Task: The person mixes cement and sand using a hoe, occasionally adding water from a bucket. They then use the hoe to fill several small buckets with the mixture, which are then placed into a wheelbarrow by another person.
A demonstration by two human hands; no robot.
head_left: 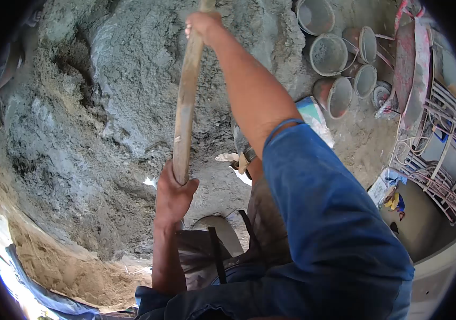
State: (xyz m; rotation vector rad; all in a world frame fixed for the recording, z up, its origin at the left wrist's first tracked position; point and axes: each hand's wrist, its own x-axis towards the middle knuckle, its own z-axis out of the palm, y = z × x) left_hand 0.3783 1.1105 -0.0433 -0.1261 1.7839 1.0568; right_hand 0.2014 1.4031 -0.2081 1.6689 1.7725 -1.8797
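A long wooden tool handle (186, 96) runs up the middle of the view, over a big heap of wet grey mortar (121, 90). My left hand (173, 193) is wrapped round the near end of the handle. My right hand (202, 24) grips it much further along, at the top of the view, with the arm stretched out in a rolled-up blue sleeve. The tool's head is out of view beyond the top edge.
Several empty mortar-caked buckets (328, 53) lie at the upper right beside a reddish wheelbarrow (412, 69). Dry tan sand (62, 266) borders the heap at lower left. A metal railing (441, 160) and a lower floor lie to the right. My feet in sandals (212, 240) stand below.
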